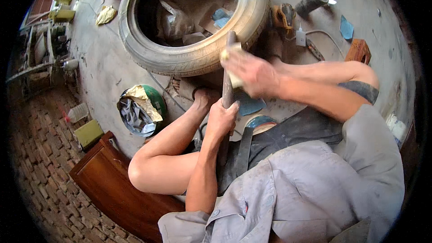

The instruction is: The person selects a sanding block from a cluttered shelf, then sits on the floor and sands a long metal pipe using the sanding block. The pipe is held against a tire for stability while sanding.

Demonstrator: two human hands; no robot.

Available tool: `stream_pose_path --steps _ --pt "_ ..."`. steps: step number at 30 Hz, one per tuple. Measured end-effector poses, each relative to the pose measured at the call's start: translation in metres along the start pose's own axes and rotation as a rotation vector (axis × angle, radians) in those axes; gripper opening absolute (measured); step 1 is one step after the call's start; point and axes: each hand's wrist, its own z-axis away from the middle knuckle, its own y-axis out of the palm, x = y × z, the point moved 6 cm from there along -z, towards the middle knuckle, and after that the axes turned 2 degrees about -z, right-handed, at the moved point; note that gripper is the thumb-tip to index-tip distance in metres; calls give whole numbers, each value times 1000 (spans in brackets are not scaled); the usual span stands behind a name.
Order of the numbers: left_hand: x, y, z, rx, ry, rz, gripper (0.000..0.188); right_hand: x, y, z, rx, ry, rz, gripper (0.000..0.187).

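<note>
My left hand [221, 119] is wrapped round a long greyish-brown wooden stick [227, 92], which slants up from my lap. The stick's upper end lies against the near wall of a dusty tire [180, 59]. Higher up, my right hand [254, 73] presses a pale yellow pad [236, 80], which looks like folded sandpaper, along the stick. Motion smears the right hand's fingers a little, but they close over the pad. Below the stick's middle, a blue sheet [251, 104] lies on the floor.
Plastic bags and scraps fill the tire's middle. A green bucket [158, 101] of crumpled sheets stands left of my leg. Beyond my right knee are a power tool [284, 17], a dark cylinder [311, 2], a white plug [300, 36] with cable and a wooden block [358, 51]. A brown wooden panel [119, 191] lies lower left.
</note>
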Motion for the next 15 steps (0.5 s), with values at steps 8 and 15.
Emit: stream_pose_path --steps 8,15 --pt "3 3 -2 17 -41 -3 17 34 4 5 -217 197 -116 52" --pt "-5 0 1 2 -48 3 20 -9 5 -12 -210 299 -185 47"
